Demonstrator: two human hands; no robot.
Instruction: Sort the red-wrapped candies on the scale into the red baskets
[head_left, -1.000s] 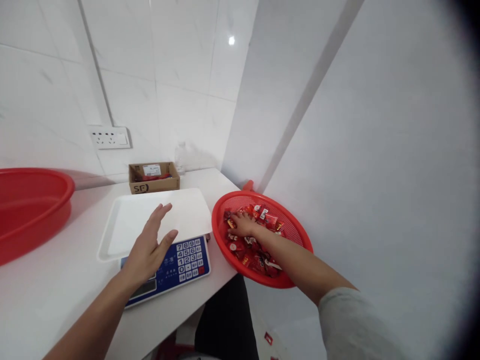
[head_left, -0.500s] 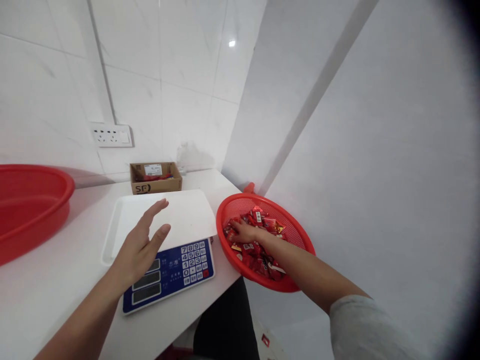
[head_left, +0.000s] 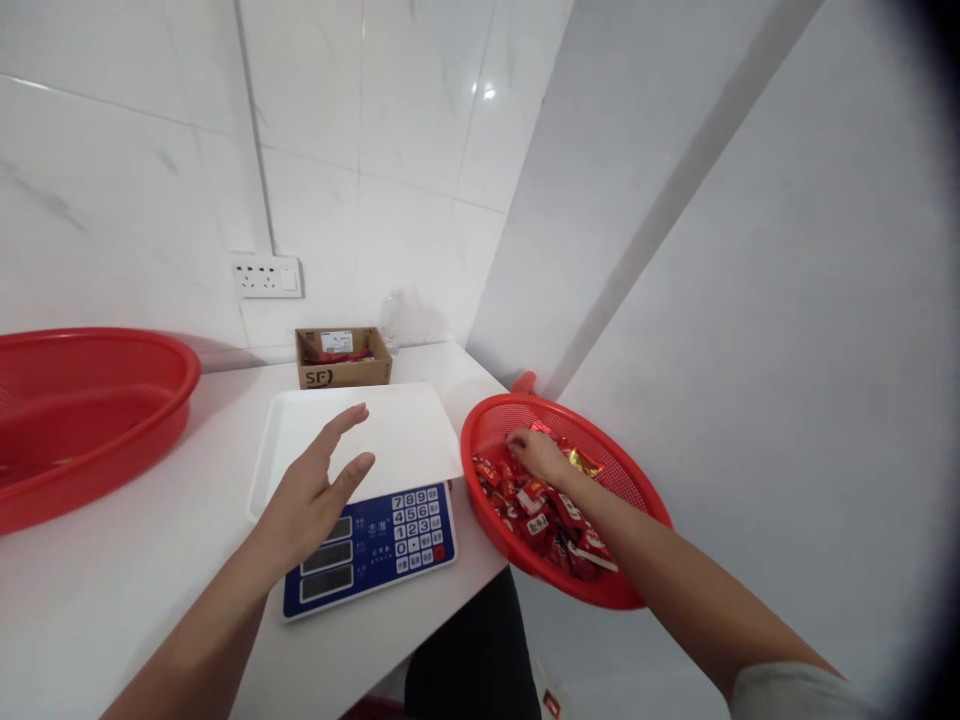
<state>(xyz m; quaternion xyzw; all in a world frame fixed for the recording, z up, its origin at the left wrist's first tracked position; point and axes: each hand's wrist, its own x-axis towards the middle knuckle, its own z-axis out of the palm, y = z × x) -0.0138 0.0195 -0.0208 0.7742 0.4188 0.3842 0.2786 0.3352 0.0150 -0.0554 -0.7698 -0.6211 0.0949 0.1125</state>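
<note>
My left hand (head_left: 311, 500) hovers over the front of the digital scale (head_left: 367, 550), fingers stretched and thumb apart, holding nothing. Behind and below it spreads the scale's white pan (head_left: 405, 430). My right hand (head_left: 536, 455) reaches into a red mesh basket (head_left: 491, 525) at the right. Its fingers are curled together near the basket's far side, and whatever they may hold is hidden. Small packets (head_left: 536, 525) in shiny red wrappers fill the basket's bottom, with a gold one (head_left: 585, 462) by my wrist.
A large red basin (head_left: 150, 435) stands on the white table (head_left: 217, 470) at the left. Behind the scale is an open cardboard box (head_left: 349, 374) with red packets inside. A tiled wall with a socket (head_left: 266, 277) closes the back; a grey wall rises beside the basket.
My right hand has shifted towards the basket's far side, and its spread fingers have curled in. The view has turned slightly left. My left hand keeps its open pose over the scale.
</note>
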